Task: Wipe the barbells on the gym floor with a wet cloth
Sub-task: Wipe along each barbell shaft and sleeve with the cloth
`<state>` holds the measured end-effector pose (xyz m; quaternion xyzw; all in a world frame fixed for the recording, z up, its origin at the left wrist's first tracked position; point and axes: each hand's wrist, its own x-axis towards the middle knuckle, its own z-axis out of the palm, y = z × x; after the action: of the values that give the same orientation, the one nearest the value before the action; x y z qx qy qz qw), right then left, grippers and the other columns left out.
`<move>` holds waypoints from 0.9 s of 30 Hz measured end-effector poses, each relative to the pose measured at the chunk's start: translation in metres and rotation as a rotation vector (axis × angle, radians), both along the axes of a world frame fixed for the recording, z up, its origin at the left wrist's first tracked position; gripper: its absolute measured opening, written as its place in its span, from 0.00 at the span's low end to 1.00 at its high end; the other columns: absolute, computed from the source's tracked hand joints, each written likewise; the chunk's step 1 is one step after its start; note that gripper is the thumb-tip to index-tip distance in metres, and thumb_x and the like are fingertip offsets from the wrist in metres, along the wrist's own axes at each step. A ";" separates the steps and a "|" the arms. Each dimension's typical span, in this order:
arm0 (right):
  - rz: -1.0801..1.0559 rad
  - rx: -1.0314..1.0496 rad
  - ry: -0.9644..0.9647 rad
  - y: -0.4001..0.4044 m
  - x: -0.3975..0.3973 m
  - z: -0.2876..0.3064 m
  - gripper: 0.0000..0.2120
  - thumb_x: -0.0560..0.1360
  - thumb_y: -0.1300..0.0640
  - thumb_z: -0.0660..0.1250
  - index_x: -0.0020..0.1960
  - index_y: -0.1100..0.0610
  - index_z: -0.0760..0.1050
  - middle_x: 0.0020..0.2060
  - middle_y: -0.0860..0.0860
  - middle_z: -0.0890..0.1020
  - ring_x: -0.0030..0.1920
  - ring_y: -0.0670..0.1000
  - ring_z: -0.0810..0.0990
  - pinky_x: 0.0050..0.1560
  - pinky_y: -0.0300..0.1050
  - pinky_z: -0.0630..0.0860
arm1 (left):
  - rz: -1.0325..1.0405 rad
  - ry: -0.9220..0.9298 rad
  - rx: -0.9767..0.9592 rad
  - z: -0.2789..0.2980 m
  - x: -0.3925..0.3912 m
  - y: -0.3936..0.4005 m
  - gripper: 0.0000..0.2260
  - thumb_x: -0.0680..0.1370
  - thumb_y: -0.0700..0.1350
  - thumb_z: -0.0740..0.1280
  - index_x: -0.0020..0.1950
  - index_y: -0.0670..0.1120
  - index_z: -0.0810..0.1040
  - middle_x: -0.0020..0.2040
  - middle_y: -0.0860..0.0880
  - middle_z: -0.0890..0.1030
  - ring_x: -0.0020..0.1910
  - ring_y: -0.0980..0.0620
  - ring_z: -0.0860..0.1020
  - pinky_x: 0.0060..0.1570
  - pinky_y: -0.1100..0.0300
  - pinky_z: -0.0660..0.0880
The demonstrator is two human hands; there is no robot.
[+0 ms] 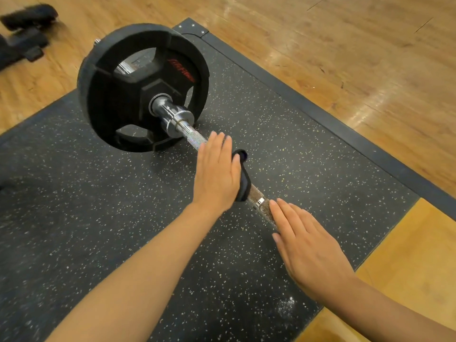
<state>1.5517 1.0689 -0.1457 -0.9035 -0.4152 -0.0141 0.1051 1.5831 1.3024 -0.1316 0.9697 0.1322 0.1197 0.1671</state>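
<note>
A chrome barbell (257, 198) lies on the black speckled rubber mat (98, 218), running from the upper left to the lower right. A black weight plate (128, 99) with red lettering sits on its far sleeve. My left hand (216, 174) lies flat with straight fingers over the shaft and presses a dark cloth (243, 183) onto it. The cloth wraps the bar and shows along the hand's right side. My right hand (308, 245) rests flat on the bar a little nearer to me, fingers straight, holding nothing. The bar's near part is hidden under it.
Black gym equipment (24, 33) lies on the wooden floor (345, 58) at the top left. A dark frame edge (320, 112) borders the mat on the right. A yellow wooden panel (407, 267) adjoins the mat at the lower right. White dust (287, 307) marks the mat.
</note>
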 end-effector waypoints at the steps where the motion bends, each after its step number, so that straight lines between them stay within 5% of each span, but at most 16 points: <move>1: -0.004 0.005 -0.002 0.000 0.000 0.000 0.26 0.83 0.50 0.52 0.78 0.60 0.58 0.71 0.58 0.73 0.69 0.59 0.74 0.66 0.57 0.75 | 0.046 0.006 -0.006 0.001 0.011 0.012 0.24 0.84 0.48 0.48 0.74 0.36 0.65 0.75 0.40 0.65 0.78 0.41 0.55 0.76 0.47 0.51; 5: -0.010 0.009 -0.004 0.000 0.001 0.000 0.26 0.83 0.51 0.51 0.78 0.59 0.58 0.71 0.57 0.73 0.68 0.58 0.75 0.66 0.57 0.75 | 0.259 0.065 -0.024 0.005 0.040 0.040 0.22 0.85 0.44 0.53 0.76 0.36 0.60 0.77 0.40 0.61 0.79 0.41 0.50 0.77 0.46 0.46; 12: -0.008 0.006 0.002 -0.001 0.000 0.002 0.26 0.83 0.50 0.51 0.78 0.60 0.58 0.71 0.58 0.73 0.68 0.59 0.75 0.67 0.56 0.73 | 0.094 0.064 -0.120 0.010 -0.010 -0.005 0.26 0.85 0.46 0.49 0.79 0.37 0.47 0.81 0.42 0.47 0.79 0.46 0.42 0.77 0.53 0.39; 21: -0.011 0.011 0.003 -0.001 0.000 0.002 0.26 0.83 0.51 0.51 0.78 0.59 0.58 0.71 0.57 0.73 0.67 0.59 0.75 0.65 0.58 0.75 | 0.223 0.243 0.102 0.014 0.050 0.057 0.23 0.85 0.46 0.50 0.78 0.36 0.55 0.80 0.42 0.54 0.79 0.44 0.46 0.77 0.47 0.45; 27: -0.006 0.007 0.001 -0.001 0.000 0.001 0.26 0.83 0.51 0.51 0.78 0.61 0.60 0.71 0.58 0.73 0.68 0.59 0.75 0.66 0.58 0.75 | -0.087 0.111 0.005 0.011 0.004 0.005 0.21 0.85 0.46 0.50 0.76 0.38 0.63 0.76 0.43 0.64 0.79 0.46 0.53 0.77 0.48 0.44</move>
<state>1.5519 1.0682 -0.1447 -0.9045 -0.4122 -0.0154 0.1086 1.5871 1.3075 -0.1209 0.9801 0.0985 0.0589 0.1621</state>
